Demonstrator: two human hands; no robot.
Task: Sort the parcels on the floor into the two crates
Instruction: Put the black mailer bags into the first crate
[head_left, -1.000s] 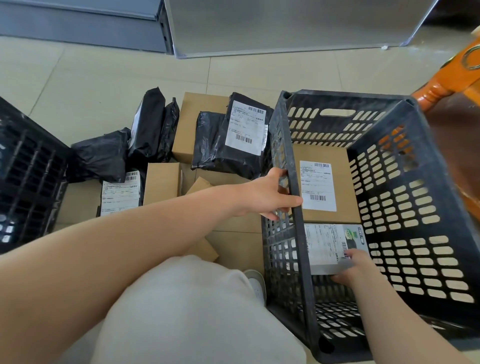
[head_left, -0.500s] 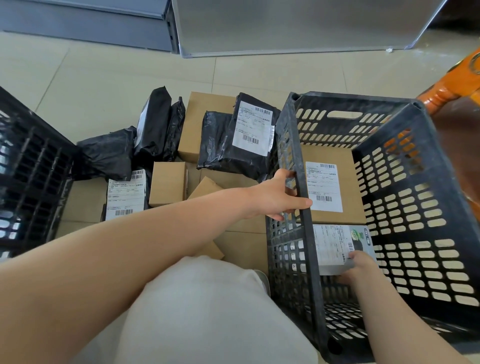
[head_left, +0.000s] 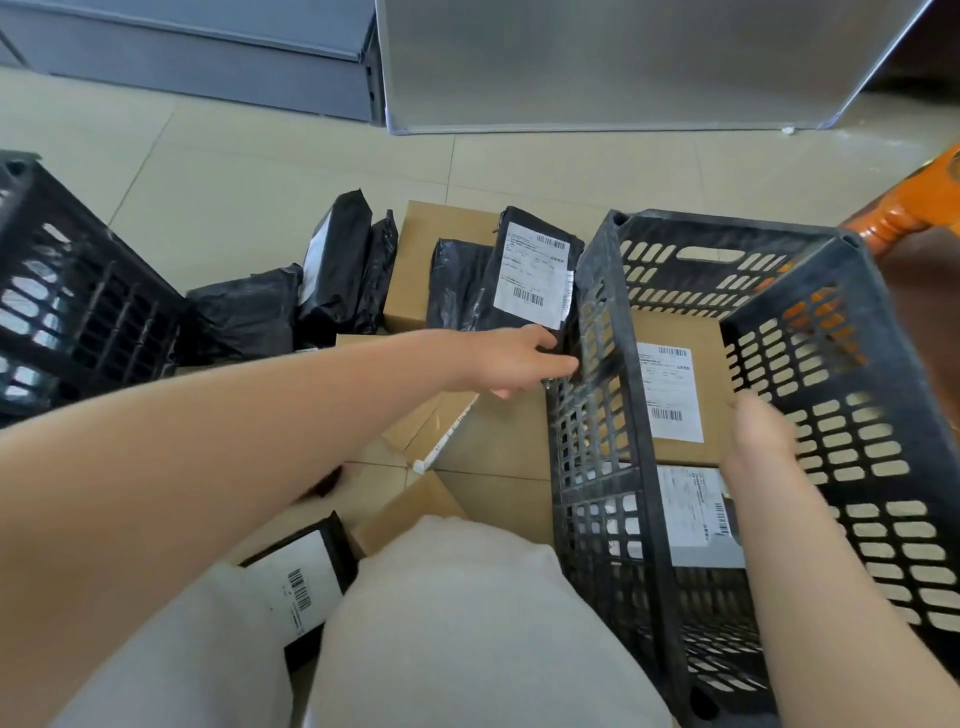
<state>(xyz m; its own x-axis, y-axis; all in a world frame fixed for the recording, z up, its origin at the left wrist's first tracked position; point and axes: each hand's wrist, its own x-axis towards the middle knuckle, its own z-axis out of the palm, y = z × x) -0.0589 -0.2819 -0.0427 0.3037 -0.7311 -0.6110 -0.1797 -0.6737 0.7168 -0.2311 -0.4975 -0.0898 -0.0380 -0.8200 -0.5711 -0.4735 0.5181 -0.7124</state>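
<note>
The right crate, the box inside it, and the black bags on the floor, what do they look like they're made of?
Right crate: likely rigid moulded plastic, matte black, slotted lattice walls.
Box: brown cardboard, matte, white paper label.
Black bags: thin plastic film, seemingly; glossy, crinkled.

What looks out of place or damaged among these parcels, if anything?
One brown parcel beside the right crate lies tilted, and a strip of its tape peels off along the edge. The black bags are crumpled. Nothing looks spilled.
</note>
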